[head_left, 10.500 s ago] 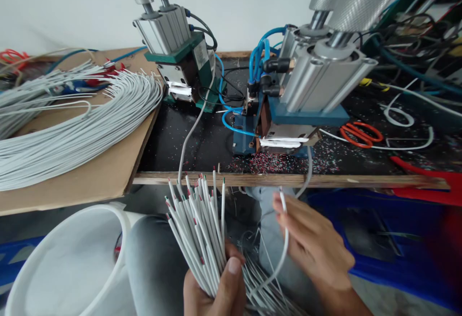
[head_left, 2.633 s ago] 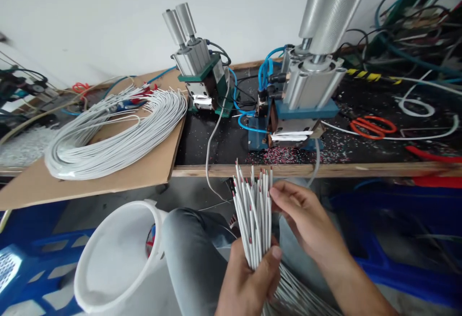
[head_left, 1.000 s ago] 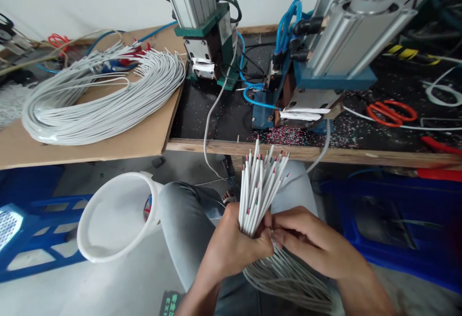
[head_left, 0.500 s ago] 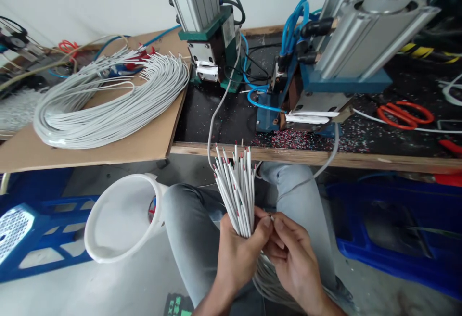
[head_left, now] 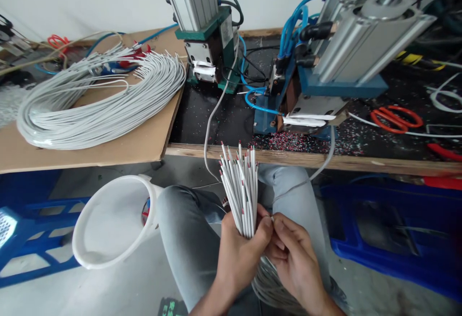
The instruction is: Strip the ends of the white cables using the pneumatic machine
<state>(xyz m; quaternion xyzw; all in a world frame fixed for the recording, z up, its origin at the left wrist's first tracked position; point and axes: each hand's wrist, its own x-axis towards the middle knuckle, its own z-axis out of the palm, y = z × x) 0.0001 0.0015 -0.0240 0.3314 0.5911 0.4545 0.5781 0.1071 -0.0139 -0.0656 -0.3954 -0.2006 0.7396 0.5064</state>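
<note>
Our right hand (head_left: 294,253), well out from the bundle ten seconds ago, has now come in against our left thumb. We keep the bundle of white-sheathed cables (head_left: 243,193) nearly upright above our lap, red and green tips upward, clasped in our left hand (head_left: 236,251). Our right thumb and finger pinch a small pale end (head_left: 272,219), too small to identify. Beyond the bundle runs the workbench (head_left: 361,163), bearing two pneumatic machines (head_left: 342,75); a white bucket (head_left: 110,224) stands left of our knee.
</note>
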